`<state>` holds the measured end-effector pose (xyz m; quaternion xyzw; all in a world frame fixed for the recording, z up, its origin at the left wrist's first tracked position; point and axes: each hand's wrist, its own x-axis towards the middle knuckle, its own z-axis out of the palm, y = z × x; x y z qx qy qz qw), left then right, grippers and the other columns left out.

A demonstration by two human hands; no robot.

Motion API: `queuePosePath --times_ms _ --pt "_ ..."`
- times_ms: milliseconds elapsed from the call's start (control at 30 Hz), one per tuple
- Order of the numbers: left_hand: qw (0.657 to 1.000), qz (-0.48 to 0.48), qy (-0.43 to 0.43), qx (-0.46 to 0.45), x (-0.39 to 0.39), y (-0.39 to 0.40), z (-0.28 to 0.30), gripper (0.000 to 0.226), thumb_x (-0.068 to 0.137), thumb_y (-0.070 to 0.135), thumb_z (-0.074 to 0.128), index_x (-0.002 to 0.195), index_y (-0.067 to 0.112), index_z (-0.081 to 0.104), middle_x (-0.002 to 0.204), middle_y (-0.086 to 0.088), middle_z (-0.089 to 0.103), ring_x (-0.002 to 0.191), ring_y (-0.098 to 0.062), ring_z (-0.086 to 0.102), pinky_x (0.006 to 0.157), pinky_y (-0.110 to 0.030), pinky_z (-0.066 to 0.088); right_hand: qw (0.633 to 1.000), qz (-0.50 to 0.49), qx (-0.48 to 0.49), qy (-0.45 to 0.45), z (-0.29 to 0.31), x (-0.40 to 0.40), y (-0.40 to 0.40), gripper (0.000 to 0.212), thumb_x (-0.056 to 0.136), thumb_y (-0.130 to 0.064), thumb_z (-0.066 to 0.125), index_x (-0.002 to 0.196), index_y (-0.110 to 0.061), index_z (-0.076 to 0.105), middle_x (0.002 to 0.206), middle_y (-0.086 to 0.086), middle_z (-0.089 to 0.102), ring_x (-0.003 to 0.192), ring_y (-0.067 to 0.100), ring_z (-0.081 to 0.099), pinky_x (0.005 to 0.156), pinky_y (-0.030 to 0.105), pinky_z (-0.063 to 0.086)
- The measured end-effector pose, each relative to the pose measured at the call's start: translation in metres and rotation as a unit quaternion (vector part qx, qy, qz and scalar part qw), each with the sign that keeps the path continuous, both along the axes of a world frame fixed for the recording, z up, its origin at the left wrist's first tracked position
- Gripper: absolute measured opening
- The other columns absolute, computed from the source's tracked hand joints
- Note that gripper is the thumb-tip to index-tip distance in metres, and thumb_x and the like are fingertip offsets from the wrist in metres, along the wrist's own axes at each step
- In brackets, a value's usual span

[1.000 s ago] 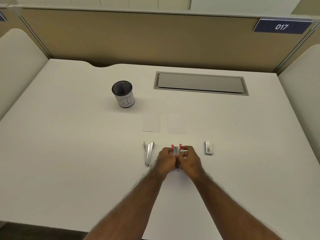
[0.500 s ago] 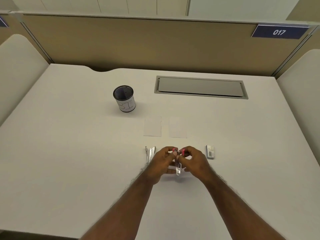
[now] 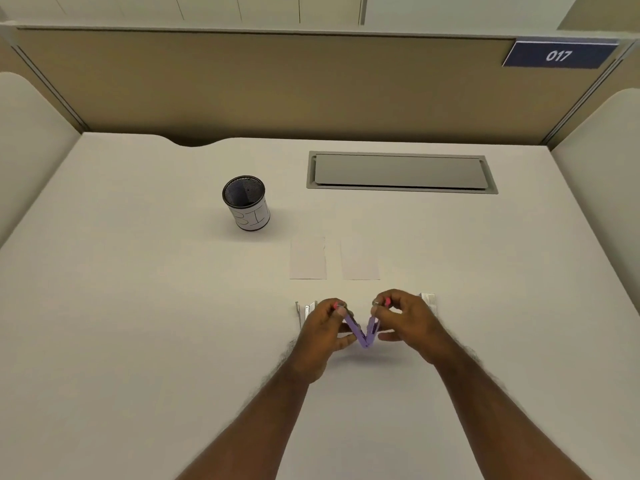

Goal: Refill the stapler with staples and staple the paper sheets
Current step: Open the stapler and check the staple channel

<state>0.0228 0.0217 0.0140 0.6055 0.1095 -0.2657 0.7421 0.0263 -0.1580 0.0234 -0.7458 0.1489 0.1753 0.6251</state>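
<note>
The slim plastic stapler (image 3: 363,330) spread into a V is lilac-purple along both arms, with pink tips and small silver metal ends. The flat bench (image 3: 138,323) is plain off-white. Two small rectangular paper sheets (image 3: 308,258) are white, a shade paler than the bench. The round mesh pen cup (image 3: 246,203) is black inside, wrapped in a white label with black hand-drawn letters. The recessed cable hatch (image 3: 401,172) is grey. The partition wall (image 3: 259,84) is tan, carrying a navy sign (image 3: 558,54) with white digits "017".
</note>
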Motion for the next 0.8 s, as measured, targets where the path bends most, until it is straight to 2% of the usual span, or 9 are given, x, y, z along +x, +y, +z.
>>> queuePosePath --times_ms 100,233,300,367,467,533,600,667,800 --pt "0.996 0.072 0.012 -0.043 0.003 0.002 0.007 0.015 0.102 0.01 0.042 0.094 0.011 0.054 0.094 -0.01 0.064 0.092 -0.026 0.069 0.076 -0.034 0.058 0.997 -0.048 0.056 -0.011 0.016 0.006 -0.002 0.007 0.089 -0.006 0.064 0.088 -0.013 0.064 0.091 0.013 0.063 0.081 0.03 0.073 0.064 0.035 0.059" --pt "0.968 0.148 0.028 -0.203 -0.001 0.012 0.023 0.022 0.092 -0.001 0.037 0.081 0.008 0.054 0.087 -0.013 0.066 0.095 -0.035 0.069 0.077 -0.039 0.058 0.986 -0.106 0.116 -0.055 0.044 0.014 -0.002 0.02 0.09 0.002 0.06 0.1 -0.014 0.064 0.093 0.01 0.066 0.089 0.031 0.073 0.064 0.031 0.057" --pt "0.951 0.148 0.052 -0.265 -0.005 0.018 0.029 0.024 0.088 -0.003 0.035 0.076 0.004 0.055 0.091 -0.017 0.067 0.097 -0.038 0.068 0.077 -0.039 0.059 0.981 -0.104 0.147 -0.075 0.057 0.017 -0.005 0.026 0.09 0.002 0.06 0.108 -0.016 0.063 0.096 0.01 0.069 0.09 0.029 0.073 0.067 0.03 0.058" --pt "0.948 0.115 0.072 -0.287 -0.008 0.022 0.036 0.02 0.085 -0.003 0.039 0.076 0.001 0.056 0.1 -0.022 0.068 0.101 -0.042 0.067 0.08 -0.039 0.06 0.978 -0.084 0.17 -0.087 0.07 0.02 -0.007 0.029 0.09 0.0 0.061 0.114 -0.016 0.062 0.099 0.01 0.072 0.091 0.029 0.073 0.068 0.03 0.058" --pt "0.962 -0.005 0.089 -0.257 -0.005 0.028 0.049 0.021 0.085 0.006 0.048 0.095 0.003 0.067 0.117 -0.021 0.067 0.107 -0.045 0.065 0.083 -0.037 0.059 0.979 -0.029 0.181 -0.089 0.085 0.024 -0.008 0.033 0.09 -0.001 0.061 0.119 -0.016 0.06 0.102 0.01 0.074 0.094 0.03 0.072 0.071 0.031 0.058" --pt "0.969 -0.119 0.08 -0.203 0.0 0.031 0.059 0.032 0.092 0.02 0.047 0.118 0.01 0.064 0.127 -0.018 0.064 0.108 -0.041 0.065 0.085 -0.037 0.057 0.981 0.017 0.179 -0.078 0.095 0.027 -0.007 0.036 0.089 -0.002 0.062 0.122 -0.017 0.058 0.103 0.01 0.074 0.095 0.031 0.072 0.071 0.032 0.057" --pt "0.965 -0.186 0.063 -0.172 0.006 0.031 0.068 0.037 0.097 0.031 0.043 0.127 0.019 0.061 0.128 -0.016 0.064 0.108 -0.039 0.065 0.089 -0.04 0.055 0.979 0.067 0.185 -0.058 0.104 0.03 -0.004 0.042 0.087 -0.007 0.066 0.125 -0.019 0.055 0.105 0.011 0.073 0.095 0.031 0.072 0.072 0.032 0.058" --pt "0.966 -0.192 0.049 -0.167 0.01 0.029 0.077 0.036 0.099 0.035 0.042 0.124 0.022 0.064 0.127 -0.015 0.065 0.109 -0.038 0.065 0.09 -0.041 0.055 0.975 0.116 0.186 -0.043 0.111 0.031 -0.001 0.046 0.087 -0.01 0.067 0.129 -0.021 0.052 0.107 0.011 0.073 0.096 0.03 0.072 0.072 0.031 0.058" --pt "0.974 -0.152 0.03 -0.167 0.012 0.021 0.089 0.032 0.092 0.038 0.053 0.113 0.022 0.072 0.115 -0.012 0.071 0.1 -0.033 0.07 0.08 -0.037 0.059 0.974 0.167 0.137 -0.065 0.122 0.03 0.005 0.045 0.091 -0.011 0.064 0.132 -0.023 0.049 0.112 0.002 0.073 0.098 0.023 0.071 0.071 0.028 0.058"
